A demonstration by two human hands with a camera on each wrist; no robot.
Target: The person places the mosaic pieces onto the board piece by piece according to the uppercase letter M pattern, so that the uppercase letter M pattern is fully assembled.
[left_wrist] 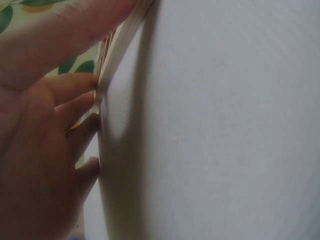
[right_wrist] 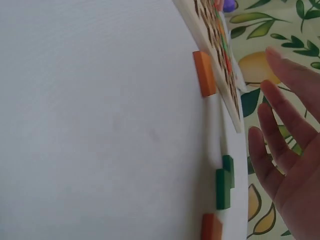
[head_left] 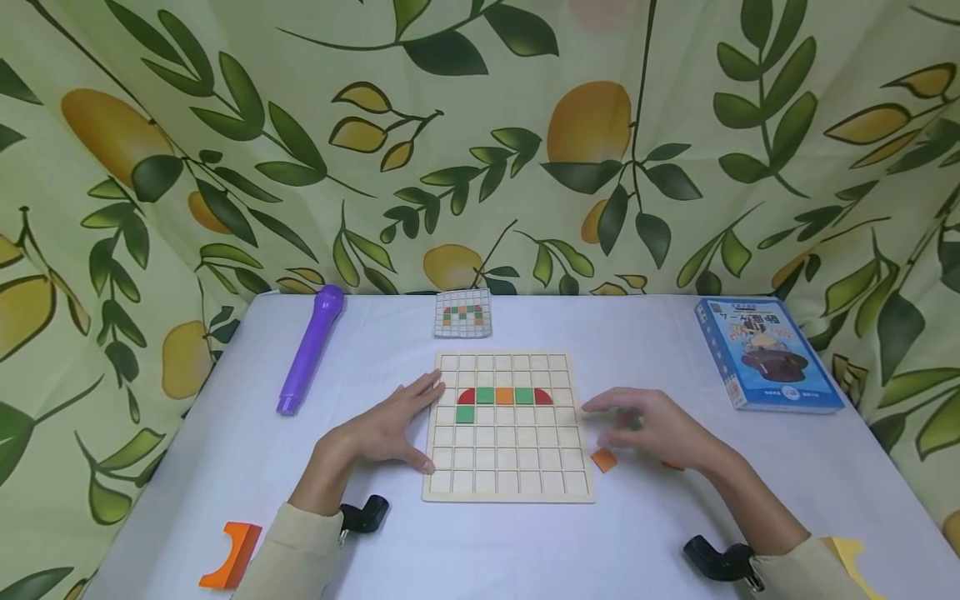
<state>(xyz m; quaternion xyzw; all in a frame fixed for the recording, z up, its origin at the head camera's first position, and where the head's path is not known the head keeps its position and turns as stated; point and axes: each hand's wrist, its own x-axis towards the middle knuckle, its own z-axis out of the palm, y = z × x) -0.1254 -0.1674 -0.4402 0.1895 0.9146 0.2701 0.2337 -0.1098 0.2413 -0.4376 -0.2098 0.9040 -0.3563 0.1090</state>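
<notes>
A wooden grid board [head_left: 510, 483] lies flat in front of me. Red, green and orange pieces form a row on it, with a green square [head_left: 465, 414] under the row's left end. My left hand [head_left: 386, 425] rests at the board's left edge, fingers spread, thumb lower down; the left wrist view also shows its fingertips [left_wrist: 90, 125] along that edge. Beyond the right edge, my right hand [head_left: 656, 425] hovers with loosely bent fingers and holds nothing visible. Under and near it lie an orange square [head_left: 603, 460], green blocks [right_wrist: 223, 190] and another orange block [right_wrist: 211, 227], partly covered in the head view.
Behind the board lies a small pattern card [head_left: 462, 314] with a grid. A purple microphone-shaped stick [head_left: 311, 350] is at the left, a blue box [head_left: 772, 354] at the right. An orange arch block [head_left: 232, 554] and a yellow piece [head_left: 851, 554] sit near the front.
</notes>
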